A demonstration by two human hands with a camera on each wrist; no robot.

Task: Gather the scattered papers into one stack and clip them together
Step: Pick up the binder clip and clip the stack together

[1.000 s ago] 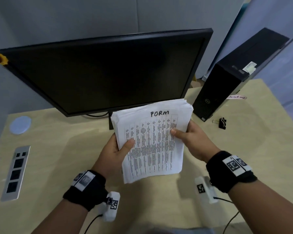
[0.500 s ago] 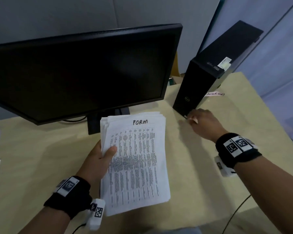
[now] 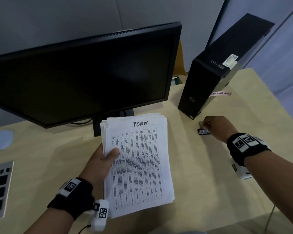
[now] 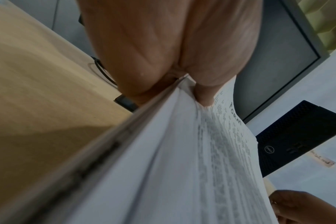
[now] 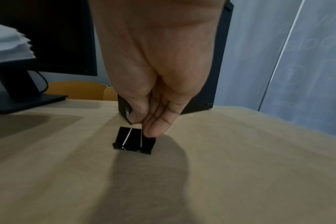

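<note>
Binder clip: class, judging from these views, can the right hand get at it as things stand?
Very likely yes. The right hand already pinches the wire handle of the binder clip, which stands on bare desk beside the computer tower; nothing blocks it.

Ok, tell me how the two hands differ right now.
The left hand holds the paper stack by its left edge, thumb on top; the right hand pinches the wire handle of the binder clip. The left hand holds its load above the desk; the right hand reaches down to the clip at the desk, beside the computer tower. Both wear black wristbands with markers.
</note>
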